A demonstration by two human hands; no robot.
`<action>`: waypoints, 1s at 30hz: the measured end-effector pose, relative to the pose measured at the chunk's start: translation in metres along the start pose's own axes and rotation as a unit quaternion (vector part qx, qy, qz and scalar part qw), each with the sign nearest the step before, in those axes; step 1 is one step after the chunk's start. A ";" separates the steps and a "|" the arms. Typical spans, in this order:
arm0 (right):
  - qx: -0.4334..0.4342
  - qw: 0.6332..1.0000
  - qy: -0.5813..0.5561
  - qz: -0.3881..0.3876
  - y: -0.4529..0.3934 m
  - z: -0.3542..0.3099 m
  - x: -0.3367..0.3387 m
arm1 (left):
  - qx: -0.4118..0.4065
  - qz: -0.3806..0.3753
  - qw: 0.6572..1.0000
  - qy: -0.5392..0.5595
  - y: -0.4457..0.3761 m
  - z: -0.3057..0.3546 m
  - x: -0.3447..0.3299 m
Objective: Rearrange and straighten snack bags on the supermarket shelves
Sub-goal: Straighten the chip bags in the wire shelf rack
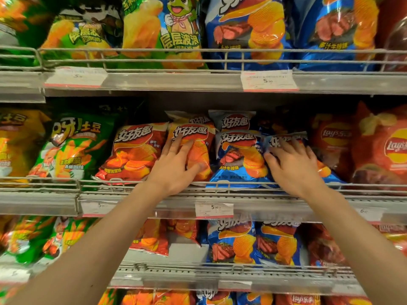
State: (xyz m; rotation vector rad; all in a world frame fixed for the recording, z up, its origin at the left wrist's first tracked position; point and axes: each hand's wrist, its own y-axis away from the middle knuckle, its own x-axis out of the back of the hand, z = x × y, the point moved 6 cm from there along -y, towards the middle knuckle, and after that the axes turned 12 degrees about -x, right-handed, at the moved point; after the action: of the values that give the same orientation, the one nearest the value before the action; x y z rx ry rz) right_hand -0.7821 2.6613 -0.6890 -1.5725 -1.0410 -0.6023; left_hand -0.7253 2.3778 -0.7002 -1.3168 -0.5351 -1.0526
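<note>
Supermarket middle wire shelf (242,190) | left hand (176,166) flat on orange crinkly chip bag (193,139), squaring it | right hand (290,166) spread over blue foil bag (284,139) beside it (both fingers loose, gripping nothing)

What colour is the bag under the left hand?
Orange-red, with ridged chips printed on it; the bag under the left hand shows in the head view.

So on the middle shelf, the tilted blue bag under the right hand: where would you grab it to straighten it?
Probably by the top seam of the tilted blue bag, coming from the front above the wire rail. The bag leans, its top sits free and flat, while its puffed lower body is boxed in by the neighbouring blue bag. The right hand lies flat on it.
</note>
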 end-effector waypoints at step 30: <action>0.137 0.977 -0.012 -0.164 0.016 -0.055 -0.038 | -0.005 -0.039 0.998 -0.043 0.007 0.000 -0.006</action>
State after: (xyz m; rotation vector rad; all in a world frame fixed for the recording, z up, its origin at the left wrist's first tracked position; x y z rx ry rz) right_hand -0.7791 2.5977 -0.7130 -1.1782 -1.3541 -0.6310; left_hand -0.7226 2.3793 -0.7086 -1.3631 -0.6509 -1.0662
